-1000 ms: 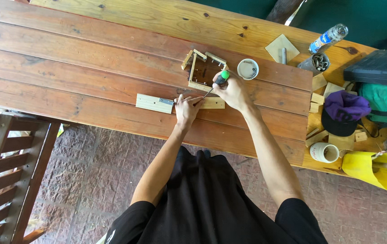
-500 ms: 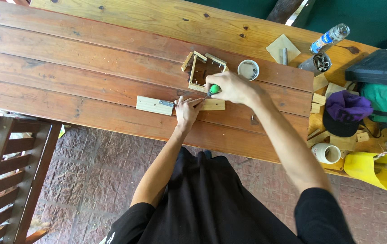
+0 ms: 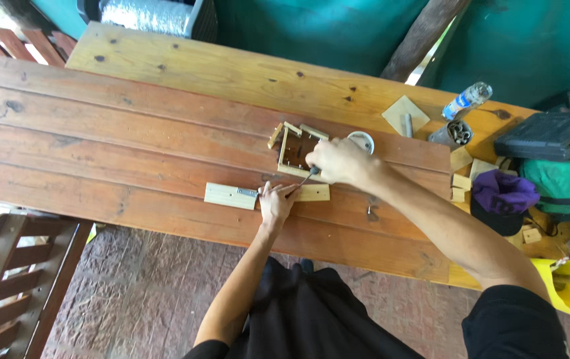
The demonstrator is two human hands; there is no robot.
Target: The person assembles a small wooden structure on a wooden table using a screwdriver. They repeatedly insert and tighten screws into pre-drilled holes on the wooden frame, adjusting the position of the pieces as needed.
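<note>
Both hands [image 3: 311, 183] steady, as before

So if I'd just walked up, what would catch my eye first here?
Probably the two hands meeting mid-table: the left hand presses down on pale wood strips joined by a small metal hinge, while the right hand works a screwdriver beside it. Just behind sits a small open wooden frame, and a cluttered heap fills the table's right end.

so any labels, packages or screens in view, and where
Bottle: lying at the table's far right edge, clear plastic, blue-and-white label.
Case: right end of the table, dark grey, flat and rectangular.
No screens or signs show.
</note>
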